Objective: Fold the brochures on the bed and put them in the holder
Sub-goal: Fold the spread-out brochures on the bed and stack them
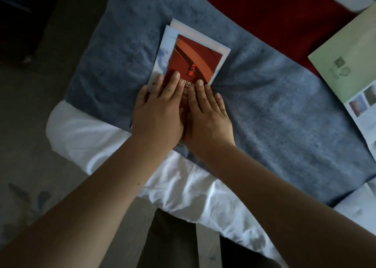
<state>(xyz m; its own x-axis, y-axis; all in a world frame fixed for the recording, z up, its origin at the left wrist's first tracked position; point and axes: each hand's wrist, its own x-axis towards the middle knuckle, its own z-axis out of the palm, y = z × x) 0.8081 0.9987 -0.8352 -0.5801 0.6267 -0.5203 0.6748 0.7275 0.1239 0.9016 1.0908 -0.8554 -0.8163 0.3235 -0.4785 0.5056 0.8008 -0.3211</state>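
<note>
A folded brochure [190, 56] with a red-orange cover and pale blue-white edges lies on the grey-blue blanket [274, 109] at the bed's corner. My left hand [157, 110] presses flat on its near left part, fingers straight. Beside it, thumbs almost touching, my right hand [207, 113] presses flat on the near right part. The brochure's near end is hidden under both hands. An unfolded pale green brochure [343, 64] with small photos lies at the right edge of the view. No holder is in view.
A white sheet [97, 137] covers the bed corner below the blanket. A dark red cover [274, 9] lies beyond the blanket. More white paper [358, 204] shows at the lower right. The floor [30, 176] lies to the left and below.
</note>
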